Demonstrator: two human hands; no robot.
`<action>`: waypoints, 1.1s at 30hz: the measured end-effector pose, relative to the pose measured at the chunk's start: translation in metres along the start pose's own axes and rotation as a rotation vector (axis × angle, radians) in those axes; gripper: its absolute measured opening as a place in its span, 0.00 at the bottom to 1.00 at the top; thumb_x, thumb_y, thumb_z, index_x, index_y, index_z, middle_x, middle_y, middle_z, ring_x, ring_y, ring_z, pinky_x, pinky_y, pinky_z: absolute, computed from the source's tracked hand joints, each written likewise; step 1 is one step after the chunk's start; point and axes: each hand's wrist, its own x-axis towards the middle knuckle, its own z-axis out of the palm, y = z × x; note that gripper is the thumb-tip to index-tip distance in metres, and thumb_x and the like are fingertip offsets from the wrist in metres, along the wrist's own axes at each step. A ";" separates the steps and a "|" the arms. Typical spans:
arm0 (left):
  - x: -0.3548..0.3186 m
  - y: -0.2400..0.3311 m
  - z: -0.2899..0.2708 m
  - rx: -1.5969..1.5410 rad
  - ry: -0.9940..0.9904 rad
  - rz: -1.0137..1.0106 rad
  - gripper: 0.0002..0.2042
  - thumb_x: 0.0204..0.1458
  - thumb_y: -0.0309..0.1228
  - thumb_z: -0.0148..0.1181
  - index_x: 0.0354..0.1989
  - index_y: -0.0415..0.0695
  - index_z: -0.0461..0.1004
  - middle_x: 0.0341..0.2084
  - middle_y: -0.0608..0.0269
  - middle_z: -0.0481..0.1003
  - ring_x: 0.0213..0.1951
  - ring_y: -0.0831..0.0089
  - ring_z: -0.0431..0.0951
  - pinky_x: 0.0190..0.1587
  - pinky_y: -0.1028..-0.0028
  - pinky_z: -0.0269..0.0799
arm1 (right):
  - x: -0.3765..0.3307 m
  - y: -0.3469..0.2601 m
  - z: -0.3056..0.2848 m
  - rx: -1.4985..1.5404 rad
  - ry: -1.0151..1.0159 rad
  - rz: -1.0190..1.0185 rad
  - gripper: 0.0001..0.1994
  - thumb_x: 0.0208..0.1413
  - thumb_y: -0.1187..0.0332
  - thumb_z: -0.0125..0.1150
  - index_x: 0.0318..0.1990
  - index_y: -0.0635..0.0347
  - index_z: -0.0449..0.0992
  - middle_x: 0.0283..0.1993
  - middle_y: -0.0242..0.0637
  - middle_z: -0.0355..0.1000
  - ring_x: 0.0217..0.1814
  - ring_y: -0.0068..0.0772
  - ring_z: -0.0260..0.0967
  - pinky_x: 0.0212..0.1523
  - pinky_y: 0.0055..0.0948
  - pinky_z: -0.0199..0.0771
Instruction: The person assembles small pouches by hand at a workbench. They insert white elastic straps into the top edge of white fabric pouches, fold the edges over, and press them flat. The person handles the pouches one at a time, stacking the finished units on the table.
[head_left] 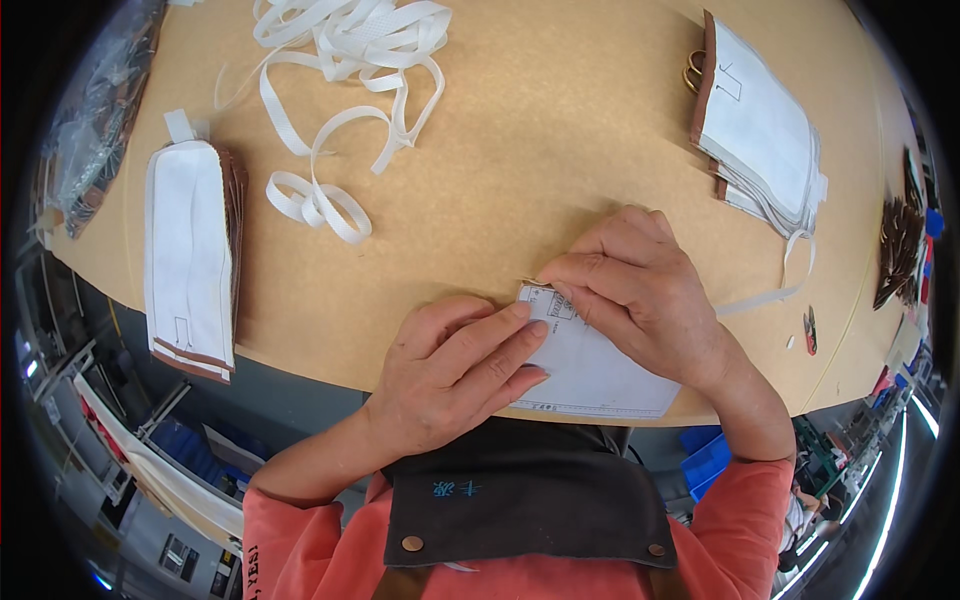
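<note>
A white panel (600, 370) with printed lines lies on the table's front edge, in front of my body. My left hand (450, 370) rests on its left side, fingers stretched out and lying flat on the surface. At the panel's far edge, my right hand (635, 290) is closed, thumb and forefinger pinching near the far corner. A small gold-coloured bit (530, 281) shows beside those fingertips; most of it is hidden, so its kind cannot be made out.
A stack of white-faced, brown-edged pieces (185, 250) lies left; another stack (755, 120), with gold rings (692, 72), lies far right. Loose white tape (345, 45) tangles at the far left. A plastic-wrapped bundle (100, 110) sits beyond. Small snips (810, 330) lie right.
</note>
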 end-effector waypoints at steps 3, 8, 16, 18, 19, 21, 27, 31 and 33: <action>0.001 0.000 0.000 0.001 -0.001 -0.001 0.23 0.36 0.35 0.77 0.46 0.46 0.84 0.49 0.66 0.76 0.44 0.63 0.72 0.45 0.71 0.74 | 0.000 0.000 0.000 0.002 -0.004 -0.003 0.08 0.49 0.74 0.67 0.39 0.55 0.82 0.36 0.29 0.72 0.40 0.35 0.66 0.44 0.33 0.62; 0.000 0.000 0.000 0.002 -0.002 0.000 0.23 0.36 0.36 0.77 0.46 0.46 0.84 0.49 0.66 0.76 0.43 0.63 0.72 0.45 0.71 0.74 | 0.001 0.000 -0.002 0.001 -0.024 -0.012 0.09 0.49 0.73 0.67 0.39 0.55 0.82 0.35 0.30 0.71 0.39 0.36 0.66 0.44 0.34 0.62; 0.000 -0.003 0.001 -0.040 0.002 -0.002 0.23 0.35 0.35 0.77 0.45 0.46 0.84 0.48 0.67 0.76 0.44 0.63 0.72 0.45 0.70 0.73 | 0.001 0.000 -0.004 -0.025 -0.040 -0.028 0.09 0.50 0.73 0.66 0.40 0.54 0.82 0.35 0.30 0.70 0.40 0.36 0.66 0.44 0.34 0.62; 0.002 -0.003 0.000 -0.060 -0.001 -0.012 0.22 0.34 0.34 0.77 0.43 0.46 0.84 0.48 0.67 0.76 0.44 0.63 0.72 0.45 0.69 0.73 | 0.000 0.001 -0.003 -0.020 -0.035 -0.029 0.09 0.51 0.72 0.65 0.40 0.54 0.82 0.35 0.30 0.71 0.40 0.36 0.66 0.44 0.34 0.63; 0.003 -0.003 0.000 -0.068 -0.002 -0.018 0.22 0.34 0.34 0.77 0.42 0.46 0.84 0.48 0.66 0.75 0.44 0.63 0.72 0.45 0.69 0.72 | -0.001 0.002 -0.003 -0.017 -0.032 -0.032 0.08 0.51 0.72 0.65 0.40 0.54 0.82 0.35 0.29 0.71 0.40 0.36 0.66 0.45 0.34 0.63; 0.002 -0.005 -0.001 -0.087 -0.012 -0.009 0.25 0.35 0.34 0.77 0.46 0.45 0.82 0.48 0.65 0.75 0.45 0.62 0.72 0.45 0.69 0.72 | -0.001 0.003 -0.003 -0.016 -0.039 -0.035 0.08 0.51 0.72 0.65 0.40 0.53 0.82 0.35 0.29 0.71 0.40 0.36 0.66 0.45 0.34 0.63; 0.015 -0.006 -0.008 -0.175 -0.040 -0.132 0.43 0.38 0.38 0.78 0.66 0.41 0.64 0.50 0.61 0.76 0.50 0.57 0.70 0.54 0.64 0.67 | -0.003 0.003 -0.001 0.016 -0.015 -0.033 0.07 0.54 0.73 0.63 0.40 0.53 0.82 0.36 0.29 0.71 0.41 0.36 0.67 0.46 0.34 0.62; 0.024 -0.005 -0.012 -0.247 -0.082 -0.169 0.48 0.38 0.38 0.76 0.69 0.38 0.57 0.54 0.60 0.75 0.49 0.58 0.70 0.55 0.64 0.63 | -0.005 0.004 0.000 0.010 0.011 -0.043 0.06 0.55 0.72 0.62 0.39 0.53 0.82 0.35 0.29 0.72 0.42 0.36 0.67 0.46 0.35 0.63; 0.023 -0.006 -0.011 -0.219 -0.091 -0.160 0.51 0.37 0.39 0.76 0.71 0.38 0.54 0.53 0.61 0.76 0.48 0.59 0.69 0.55 0.64 0.62 | -0.006 0.005 0.002 -0.001 0.028 -0.049 0.05 0.56 0.71 0.61 0.39 0.53 0.82 0.35 0.29 0.71 0.42 0.36 0.67 0.46 0.35 0.62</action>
